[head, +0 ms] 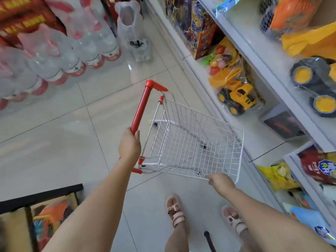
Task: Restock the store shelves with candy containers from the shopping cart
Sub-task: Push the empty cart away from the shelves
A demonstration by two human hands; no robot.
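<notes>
- Hands both hold the cart: the left hand (129, 144) grips the red plastic handle (141, 108), and the right hand (219, 180) pinches the thin wire rim at 5 o'clock.
- White wire-mesh cart (200, 122) is at centre over glossy floor tiles (54, 142). No candy containers show inside, so the unloading looks finished.
- Shelves (241, 24) at 3 o'clock hold a film-wrapped toy truck (238, 96) and crinkly snack bags (278, 175). I cannot pick out any candy there.
</notes>
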